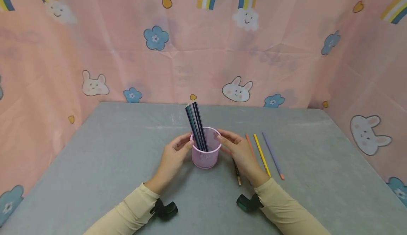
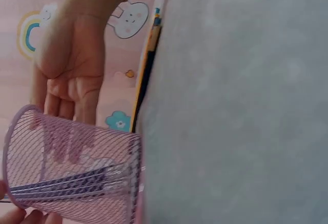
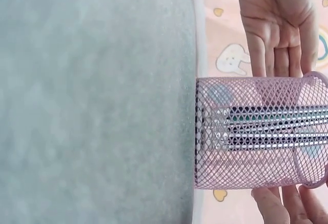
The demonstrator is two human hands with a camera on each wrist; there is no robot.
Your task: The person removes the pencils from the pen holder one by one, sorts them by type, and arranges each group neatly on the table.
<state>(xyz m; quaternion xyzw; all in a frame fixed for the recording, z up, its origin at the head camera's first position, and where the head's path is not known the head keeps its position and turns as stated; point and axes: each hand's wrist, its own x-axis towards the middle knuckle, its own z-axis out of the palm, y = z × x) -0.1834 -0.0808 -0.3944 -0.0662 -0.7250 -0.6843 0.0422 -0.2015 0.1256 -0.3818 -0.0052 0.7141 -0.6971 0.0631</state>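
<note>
A pink mesh pencil cup (image 1: 205, 160) stands upright on the grey table, held from both sides. On its left, my left hand (image 1: 171, 155) has the thumb at the near side of the rim and the fingers round the wall. My right hand (image 1: 243, 153) grips the right side, thumb at the rim. Several dark pencils (image 1: 195, 125) lean together to the left inside the cup. Through the mesh in the right wrist view, their lower ends (image 3: 256, 129) show above clear, shiny pieces (image 3: 219, 129) at the cup's bottom.
Right of the cup lie an orange pencil (image 1: 249, 144), a yellow pencil (image 1: 261, 154) and a purple pencil (image 1: 272, 153). A black pencil (image 1: 237, 173) lies partly under my right hand. Pink patterned cloth (image 1: 190, 65) surrounds the table (image 1: 127, 132) at the back and sides.
</note>
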